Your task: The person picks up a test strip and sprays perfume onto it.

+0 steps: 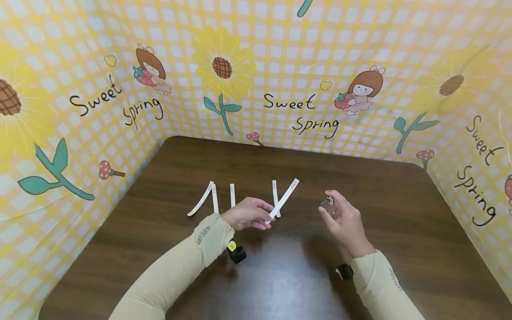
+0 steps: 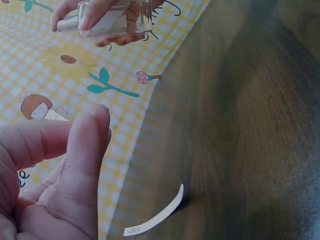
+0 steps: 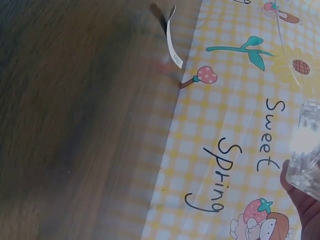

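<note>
My left hand [image 1: 248,214] pinches the lower end of a white paper test strip [image 1: 286,198], which slants up and to the right. Small writing marks the strip's upper end. In my right hand [image 1: 347,222] is a clear glass perfume spray bottle [image 1: 330,208], gripped upright with the index finger on top of its silver sprayer. A gap of table separates bottle and strip in the head view. The left wrist view shows the bottle [image 2: 146,17] at the top, while the right wrist view catches its glass body [image 3: 306,150] at the right edge.
Several more labelled strips lie on the dark wooden table [image 1: 160,222]: a curved one [image 1: 200,200] at left, one [image 1: 233,195] mid-table and another [image 1: 274,189] behind the held strip. A yellow checked cloth [image 1: 280,58] with sunflowers encloses the table's back and sides.
</note>
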The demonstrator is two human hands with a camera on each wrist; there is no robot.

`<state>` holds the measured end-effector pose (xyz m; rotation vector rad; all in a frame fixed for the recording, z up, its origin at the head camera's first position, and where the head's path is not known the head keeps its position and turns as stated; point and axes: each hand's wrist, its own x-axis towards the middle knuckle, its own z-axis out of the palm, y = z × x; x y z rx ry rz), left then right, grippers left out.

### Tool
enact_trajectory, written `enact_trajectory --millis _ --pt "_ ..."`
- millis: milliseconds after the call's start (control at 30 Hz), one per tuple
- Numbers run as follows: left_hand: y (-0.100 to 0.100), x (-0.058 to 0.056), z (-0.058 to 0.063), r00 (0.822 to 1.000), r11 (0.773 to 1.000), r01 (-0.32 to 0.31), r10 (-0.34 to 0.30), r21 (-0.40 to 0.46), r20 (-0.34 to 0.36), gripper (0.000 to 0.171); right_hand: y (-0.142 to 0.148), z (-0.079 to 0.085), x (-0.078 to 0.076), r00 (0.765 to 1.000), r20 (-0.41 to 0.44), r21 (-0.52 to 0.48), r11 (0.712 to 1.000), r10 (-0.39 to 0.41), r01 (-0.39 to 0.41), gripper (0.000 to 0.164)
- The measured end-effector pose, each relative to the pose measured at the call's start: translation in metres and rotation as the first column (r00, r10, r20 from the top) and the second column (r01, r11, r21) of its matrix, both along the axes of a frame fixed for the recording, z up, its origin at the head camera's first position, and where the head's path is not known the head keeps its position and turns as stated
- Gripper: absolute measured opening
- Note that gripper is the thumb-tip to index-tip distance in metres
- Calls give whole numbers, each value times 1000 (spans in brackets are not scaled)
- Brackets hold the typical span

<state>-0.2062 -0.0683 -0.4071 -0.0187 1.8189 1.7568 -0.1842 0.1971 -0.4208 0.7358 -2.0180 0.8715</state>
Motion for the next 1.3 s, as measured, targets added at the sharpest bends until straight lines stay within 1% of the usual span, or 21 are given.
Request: enact_trajectory --millis 100,233,367,567,733,900,1100,1200,1300 --pt "-1 0 -4 1000 999 -31 31 13 4 34 2 -1 1 1000 14 -10 1000 3 -2 52" --pt "-5 -1 -12 996 996 -88 88 32 11 36 5 -4 1 1000 11 -23 1000 10 -10 54" --pt "-9 -3 -18 991 990 -133 133 56 0 37 7 -5 1 1000 7 -33 999 6 -6 55" --pt "-14 -4 -22 982 976 -188 189 109 -3 35 11 -6 3 1000 24 -34 999 -11 12 56" --pt "-18 -5 -22 966 957 -258 259 129 14 34 14 -6 3 1000 22 -31 999 -17 18 57" --pt "-22 -5 -26 953 941 -304 303 151 30 40 19 -7 4 999 24 -18 999 -27 27 57" --pt "-26 -6 -31 932 913 -362 358 189 57 44 24 -7 6 999 30 -13 999 -37 37 58" --pt "-27 -8 -32 919 898 -394 388 197 73 43 26 -8 7 998 40 -12 999 -43 44 59" --pt "-27 -11 -33 902 879 -431 422 205 88 42 27 -8 8 998 53 -8 999 -44 44 60"
